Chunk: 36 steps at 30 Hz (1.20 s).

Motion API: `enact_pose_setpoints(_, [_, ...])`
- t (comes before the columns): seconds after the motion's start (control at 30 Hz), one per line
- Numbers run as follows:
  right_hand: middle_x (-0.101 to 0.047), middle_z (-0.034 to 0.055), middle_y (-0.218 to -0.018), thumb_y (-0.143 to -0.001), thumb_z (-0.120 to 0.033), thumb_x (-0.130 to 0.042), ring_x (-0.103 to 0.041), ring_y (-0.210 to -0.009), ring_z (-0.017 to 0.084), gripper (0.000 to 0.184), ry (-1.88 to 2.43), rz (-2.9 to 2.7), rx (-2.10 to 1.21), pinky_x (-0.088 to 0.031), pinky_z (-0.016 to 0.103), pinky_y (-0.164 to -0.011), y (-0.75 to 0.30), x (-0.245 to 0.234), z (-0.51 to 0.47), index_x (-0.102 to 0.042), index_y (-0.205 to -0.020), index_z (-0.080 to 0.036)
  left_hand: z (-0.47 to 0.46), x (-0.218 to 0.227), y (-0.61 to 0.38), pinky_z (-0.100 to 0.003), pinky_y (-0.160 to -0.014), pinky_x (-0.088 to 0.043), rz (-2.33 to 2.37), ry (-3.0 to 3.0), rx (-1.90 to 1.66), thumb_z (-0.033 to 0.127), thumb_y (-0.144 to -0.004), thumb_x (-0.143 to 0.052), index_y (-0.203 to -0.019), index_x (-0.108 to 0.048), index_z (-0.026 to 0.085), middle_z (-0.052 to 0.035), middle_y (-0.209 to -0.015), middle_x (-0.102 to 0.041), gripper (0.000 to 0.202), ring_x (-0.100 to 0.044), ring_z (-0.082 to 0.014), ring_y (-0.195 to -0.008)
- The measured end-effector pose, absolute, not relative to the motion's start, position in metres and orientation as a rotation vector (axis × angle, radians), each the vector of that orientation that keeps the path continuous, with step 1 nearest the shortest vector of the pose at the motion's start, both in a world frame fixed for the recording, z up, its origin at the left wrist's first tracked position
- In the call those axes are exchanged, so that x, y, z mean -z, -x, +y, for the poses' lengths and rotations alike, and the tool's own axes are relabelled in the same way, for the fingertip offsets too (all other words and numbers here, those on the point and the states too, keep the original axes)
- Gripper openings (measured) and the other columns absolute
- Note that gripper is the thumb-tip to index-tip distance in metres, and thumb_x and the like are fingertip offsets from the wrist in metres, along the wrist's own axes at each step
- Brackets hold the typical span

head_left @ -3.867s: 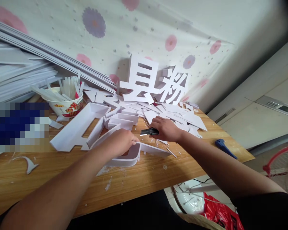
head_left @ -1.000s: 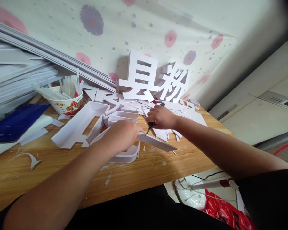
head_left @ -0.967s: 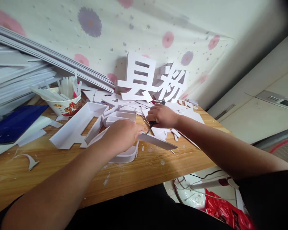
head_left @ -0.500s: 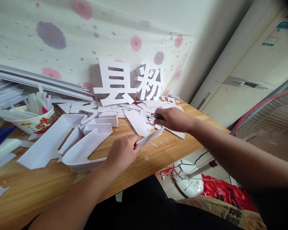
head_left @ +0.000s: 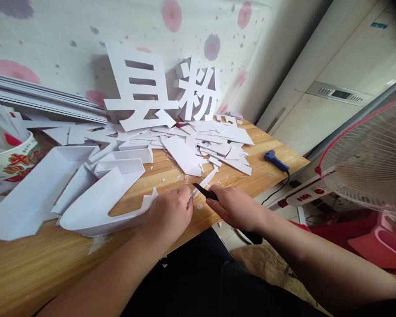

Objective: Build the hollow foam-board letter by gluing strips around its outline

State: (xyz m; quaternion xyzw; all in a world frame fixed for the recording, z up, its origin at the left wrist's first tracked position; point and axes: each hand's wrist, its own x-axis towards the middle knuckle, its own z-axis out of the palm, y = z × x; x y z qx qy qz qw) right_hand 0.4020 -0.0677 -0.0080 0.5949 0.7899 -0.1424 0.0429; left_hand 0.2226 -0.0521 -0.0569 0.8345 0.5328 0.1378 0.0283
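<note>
My left hand [head_left: 171, 215] is closed on a narrow strip of white foam board [head_left: 207, 179], which sticks out past the fingers to the upper right. In my right hand [head_left: 236, 207] is a utility knife [head_left: 205, 192] with a black handle and dark blade. The blade points left, its tip close to the strip and my left fingers; whether it touches the strip I cannot tell. Just left of my left hand lies a hollow white foam-board character [head_left: 102, 198] with raised side walls. Loose white offcuts [head_left: 185, 154] lie beyond both hands.
Two white standing characters [head_left: 141, 90] lean at the wall. A paper tub [head_left: 23, 160] of white strips stands left. A blue corded tool [head_left: 276, 161] lies near the wooden table's [head_left: 264, 180] right edge. A fan [head_left: 369, 163] stands right, before a white cabinet-like appliance [head_left: 320, 66].
My right hand has come back from the offcut pile with the knife, toward my left hand. The left hand still grips the strip. The view has shifted, and the blue tool now shows.
</note>
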Motion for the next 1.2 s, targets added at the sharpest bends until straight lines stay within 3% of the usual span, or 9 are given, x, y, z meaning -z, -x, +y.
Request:
enact_pose_setpoints(0.17, [-0.070,0.0103,-0.091,-0.099,-0.035,-0.041,-0.066,-0.083,0.026,0.025,-1.833,2.370,0.414,-0.033,0.029,-0.062,-0.398,0.012,-0.070,-0.057,-0.101,-0.016,-0.050,0.057,-0.225,-0.032,-0.055,-0.029,1.664,-2.493,-0.325,0.024,-0.089,-0.044,-0.080,-0.060,0.019,-0.0062,-0.074,-0.071,0.019,-0.069,-0.0249,-0.072])
enact_pose_setpoints(0.37, [-0.070,0.0129,-0.100,-0.099,-0.035,-0.041,-0.067,-0.089,0.028,0.028,-1.822,2.326,0.421,-0.038,0.030,-0.067,-0.392,0.015,-0.069,-0.056,-0.110,-0.015,-0.050,0.056,-0.225,-0.033,-0.057,-0.032,1.646,-2.495,-0.311,0.024,-0.089,-0.042,-0.083,-0.061,0.019,-0.0073,-0.078,-0.072,0.021,-0.069,-0.0259,-0.075])
enact_pose_setpoints(0.8, [-0.071,0.0127,-0.090,-0.098,-0.036,-0.039,-0.070,-0.081,0.032,0.026,-1.753,2.277,0.155,-0.040,0.032,-0.057,-0.386,0.018,-0.074,-0.055,-0.103,-0.016,-0.049,0.058,-0.225,-0.033,-0.056,-0.031,1.642,-2.526,-0.306,0.023,-0.089,-0.040,-0.083,-0.061,0.019,-0.0073,-0.074,-0.071,0.022,-0.069,-0.0255,-0.074])
enact_pose_setpoints(1.2, [-0.070,0.0154,-0.087,-0.096,-0.033,-0.039,-0.070,-0.081,0.032,0.026,-1.793,2.229,0.202,-0.046,0.033,-0.061,-0.382,0.023,-0.072,-0.056,-0.106,-0.015,-0.048,0.056,-0.225,-0.033,-0.058,-0.031,1.626,-2.522,-0.299,0.024,-0.089,-0.041,-0.083,-0.061,0.019,-0.0072,-0.076,-0.071,0.021,-0.069,-0.0242,-0.074])
